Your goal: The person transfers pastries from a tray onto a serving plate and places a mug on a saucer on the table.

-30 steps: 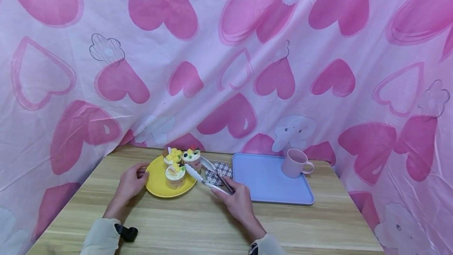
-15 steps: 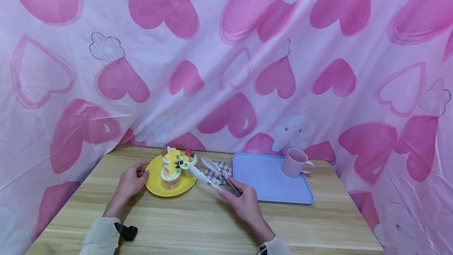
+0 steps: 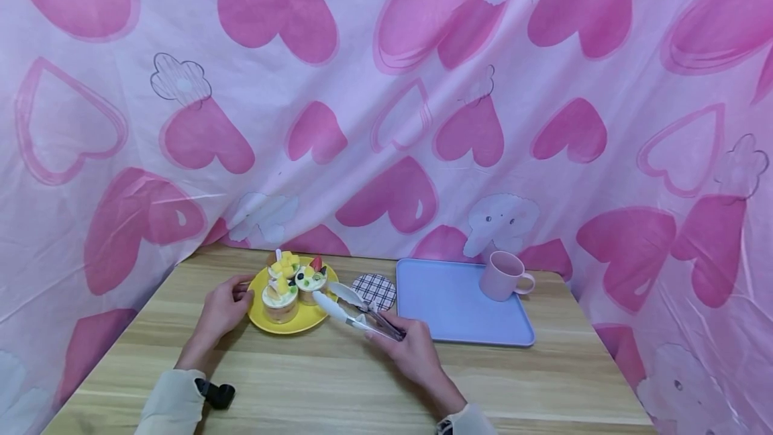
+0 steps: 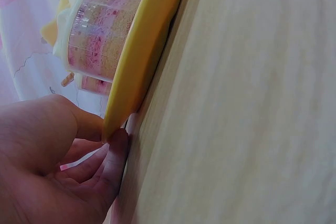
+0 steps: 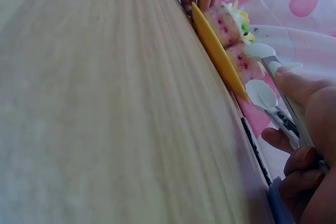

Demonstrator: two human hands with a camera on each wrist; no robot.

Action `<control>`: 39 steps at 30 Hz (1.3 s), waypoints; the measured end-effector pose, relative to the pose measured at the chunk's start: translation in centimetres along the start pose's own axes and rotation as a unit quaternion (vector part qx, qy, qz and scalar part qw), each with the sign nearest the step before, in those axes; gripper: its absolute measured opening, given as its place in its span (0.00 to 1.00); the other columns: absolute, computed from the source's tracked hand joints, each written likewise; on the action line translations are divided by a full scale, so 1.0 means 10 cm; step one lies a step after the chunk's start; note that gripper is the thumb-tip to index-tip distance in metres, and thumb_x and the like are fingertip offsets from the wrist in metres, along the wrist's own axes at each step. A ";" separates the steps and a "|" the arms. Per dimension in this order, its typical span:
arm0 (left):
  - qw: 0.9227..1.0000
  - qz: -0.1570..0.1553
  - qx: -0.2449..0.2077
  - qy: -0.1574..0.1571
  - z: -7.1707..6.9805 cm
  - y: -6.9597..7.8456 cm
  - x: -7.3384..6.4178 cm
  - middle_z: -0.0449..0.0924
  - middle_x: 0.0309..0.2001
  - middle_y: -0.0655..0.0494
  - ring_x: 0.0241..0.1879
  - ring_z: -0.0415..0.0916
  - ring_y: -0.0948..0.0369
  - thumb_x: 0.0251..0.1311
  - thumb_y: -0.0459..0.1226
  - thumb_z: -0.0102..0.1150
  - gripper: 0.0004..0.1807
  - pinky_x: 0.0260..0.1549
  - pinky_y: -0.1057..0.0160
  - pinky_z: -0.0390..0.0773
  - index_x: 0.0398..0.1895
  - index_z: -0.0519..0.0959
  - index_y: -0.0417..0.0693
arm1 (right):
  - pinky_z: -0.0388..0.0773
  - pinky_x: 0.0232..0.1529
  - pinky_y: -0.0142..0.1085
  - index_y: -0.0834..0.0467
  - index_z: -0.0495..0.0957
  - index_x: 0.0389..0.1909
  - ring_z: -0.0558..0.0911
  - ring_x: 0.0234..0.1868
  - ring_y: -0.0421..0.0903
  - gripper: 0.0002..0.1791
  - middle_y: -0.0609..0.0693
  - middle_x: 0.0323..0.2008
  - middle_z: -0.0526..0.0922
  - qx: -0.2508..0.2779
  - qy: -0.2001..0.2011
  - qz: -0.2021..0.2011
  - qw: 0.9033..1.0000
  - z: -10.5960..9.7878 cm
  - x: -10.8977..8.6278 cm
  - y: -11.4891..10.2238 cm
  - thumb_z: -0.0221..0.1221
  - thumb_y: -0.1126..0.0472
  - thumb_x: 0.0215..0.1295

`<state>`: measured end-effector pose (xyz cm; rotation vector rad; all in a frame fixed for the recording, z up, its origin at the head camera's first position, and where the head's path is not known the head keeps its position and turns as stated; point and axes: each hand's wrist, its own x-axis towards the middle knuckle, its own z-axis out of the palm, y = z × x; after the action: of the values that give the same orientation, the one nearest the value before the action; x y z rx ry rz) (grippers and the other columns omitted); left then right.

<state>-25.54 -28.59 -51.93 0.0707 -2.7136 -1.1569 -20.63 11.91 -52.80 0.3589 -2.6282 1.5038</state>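
My left hand (image 3: pixel 225 307) pinches the left rim of a yellow plate (image 4: pixel 139 61), thumb above and fingers below in the left wrist view. Three clear cups of layered cake topped with cream and fruit stand on that plate: a front cup (image 3: pixel 280 302), a back cup with yellow cubes (image 3: pixel 284 264) and a right cup with a strawberry (image 3: pixel 311 279). In my right hand (image 3: pixel 417 352) is a pair of serving tongs (image 3: pixel 362 317) with white scalloped tips. The tips are spread apart by the plate's right edge, close to the right cup, with nothing between them.
A round checked coaster (image 3: pixel 376 291) lies right of the plate, behind the tongs. Further right, a blue tray (image 3: pixel 459 314) bears a pink mug (image 3: pixel 502 277) at its back right. A pink heart-print curtain (image 3: pixel 386 119) hangs behind the wooden table (image 3: pixel 326 381).
The cake cups have shifted left on the plate. The tongs have come away from around the right cup, back toward the plate's right edge. My left hand has kept its place.
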 end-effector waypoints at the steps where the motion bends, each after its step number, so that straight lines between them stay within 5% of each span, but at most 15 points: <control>1: 1.000 0.001 -0.001 0.000 0.00 0.00 0.00 0.87 0.53 0.33 0.52 0.86 0.44 0.74 0.31 0.57 0.23 0.44 0.63 0.83 0.68 0.78 0.30 | 0.84 0.47 0.28 0.54 0.85 0.66 0.86 0.50 0.41 0.38 0.52 0.60 0.90 0.002 -0.001 0.001 1.000 0.00 0.00 0.00 0.77 0.37 0.59; 6: 1.000 0.003 0.000 0.001 0.01 -0.01 0.00 0.87 0.52 0.33 0.52 0.86 0.44 0.73 0.31 0.58 0.23 0.44 0.63 0.83 0.68 0.78 0.30 | 0.85 0.47 0.29 0.54 0.85 0.67 0.87 0.49 0.42 0.39 0.51 0.58 0.91 0.012 0.005 0.011 1.000 -0.04 -0.01 0.02 0.76 0.35 0.60; 14: 1.000 -0.013 -0.003 -0.007 0.01 0.01 0.00 0.85 0.54 0.32 0.52 0.84 0.44 0.75 0.31 0.57 0.23 0.50 0.49 0.87 0.69 0.76 0.30 | 0.85 0.63 0.38 0.57 0.84 0.66 0.88 0.61 0.45 0.40 0.48 0.55 0.92 0.027 0.023 0.005 0.999 -0.08 0.00 0.09 0.76 0.37 0.60; 21: 1.000 -0.010 -0.005 -0.004 0.01 0.00 0.00 0.86 0.54 0.32 0.53 0.84 0.44 0.75 0.31 0.57 0.23 0.51 0.48 0.87 0.69 0.76 0.30 | 0.82 0.61 0.31 0.56 0.84 0.68 0.86 0.62 0.43 0.42 0.48 0.57 0.92 0.030 0.035 0.013 0.999 -0.11 0.01 0.11 0.78 0.36 0.58; 29: 1.000 -0.006 -0.005 -0.006 0.01 -0.02 0.01 0.86 0.53 0.33 0.51 0.84 0.46 0.74 0.31 0.58 0.23 0.43 0.64 0.82 0.69 0.77 0.31 | 0.84 0.58 0.30 0.56 0.82 0.70 0.88 0.58 0.47 0.43 0.48 0.51 0.93 0.040 0.029 0.017 0.999 -0.11 0.02 0.11 0.78 0.37 0.58; 39: 1.000 -0.010 -0.003 -0.007 0.01 -0.02 0.02 0.86 0.54 0.32 0.52 0.84 0.44 0.75 0.31 0.57 0.23 0.49 0.51 0.86 0.69 0.76 0.30 | 0.82 0.57 0.31 0.48 0.86 0.65 0.88 0.54 0.46 0.36 0.47 0.50 0.93 0.034 0.046 0.016 0.998 -0.15 -0.01 0.13 0.79 0.38 0.57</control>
<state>-25.74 -28.65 -52.08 0.0896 -2.7285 -1.1756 -20.96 13.88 -53.13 0.2462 -2.5285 1.5837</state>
